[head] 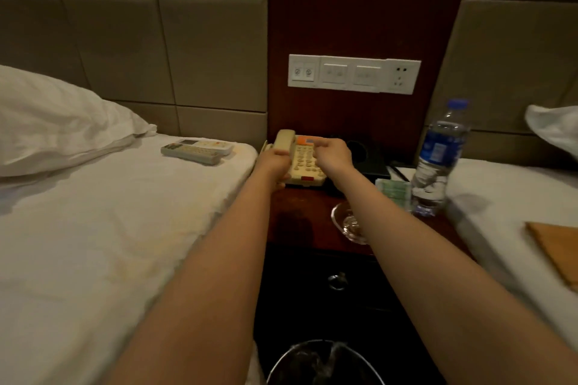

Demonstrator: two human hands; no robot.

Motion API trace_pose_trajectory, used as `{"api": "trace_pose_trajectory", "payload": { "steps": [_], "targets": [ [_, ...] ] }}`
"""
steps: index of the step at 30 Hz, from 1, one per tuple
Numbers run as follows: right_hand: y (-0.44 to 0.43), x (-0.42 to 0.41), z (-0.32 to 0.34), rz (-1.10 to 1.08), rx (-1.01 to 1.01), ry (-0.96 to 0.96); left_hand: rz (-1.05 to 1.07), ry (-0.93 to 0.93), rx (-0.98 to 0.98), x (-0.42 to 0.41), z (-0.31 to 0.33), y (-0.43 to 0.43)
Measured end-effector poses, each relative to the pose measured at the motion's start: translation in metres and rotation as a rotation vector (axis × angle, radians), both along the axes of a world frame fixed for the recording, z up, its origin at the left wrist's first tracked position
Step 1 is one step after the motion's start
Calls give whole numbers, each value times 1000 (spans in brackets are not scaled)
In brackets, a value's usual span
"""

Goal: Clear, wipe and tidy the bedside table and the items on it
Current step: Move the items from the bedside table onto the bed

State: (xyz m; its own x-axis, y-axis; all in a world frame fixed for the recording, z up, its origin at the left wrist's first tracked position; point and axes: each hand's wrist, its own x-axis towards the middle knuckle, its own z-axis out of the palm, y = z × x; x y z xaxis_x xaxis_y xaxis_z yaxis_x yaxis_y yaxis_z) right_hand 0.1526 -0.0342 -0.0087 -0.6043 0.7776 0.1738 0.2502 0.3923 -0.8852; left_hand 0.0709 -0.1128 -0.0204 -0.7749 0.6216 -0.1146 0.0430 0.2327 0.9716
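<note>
A cream telephone (301, 162) with an orange patch stands at the back left of the dark wooden bedside table (297, 216). My left hand (273, 162) grips its left side by the handset. My right hand (331, 155) holds its right edge, fingers curled over the top by the orange patch. On the table also stand a glass ashtray (347, 223), a green packet (394, 190), a black box (369, 159) and a water bottle (438, 162) at the right edge.
Two remote controls (197, 150) lie on the left bed (109, 228) near a white pillow (56, 122). A brown cloth (556, 250) lies on the right bed. A bin with a black liner (325, 362) stands below the table. Switch panel (353, 73) on the wall.
</note>
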Motion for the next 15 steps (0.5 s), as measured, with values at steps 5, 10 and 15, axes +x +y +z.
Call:
{"api": "trace_pose_trajectory", "payload": {
  "steps": [5, 10, 15],
  "targets": [
    [18, 61, 8, -120, 301, -92, -112, -8, -124, 42, -2, 19],
    [45, 102, -9, -186, 453, -407, -167, 5, -264, 65, -14, 26],
    [51, 127, -37, -118, 494, -605, -234, 40, -347, 84, -23, 22]
  ]
}}
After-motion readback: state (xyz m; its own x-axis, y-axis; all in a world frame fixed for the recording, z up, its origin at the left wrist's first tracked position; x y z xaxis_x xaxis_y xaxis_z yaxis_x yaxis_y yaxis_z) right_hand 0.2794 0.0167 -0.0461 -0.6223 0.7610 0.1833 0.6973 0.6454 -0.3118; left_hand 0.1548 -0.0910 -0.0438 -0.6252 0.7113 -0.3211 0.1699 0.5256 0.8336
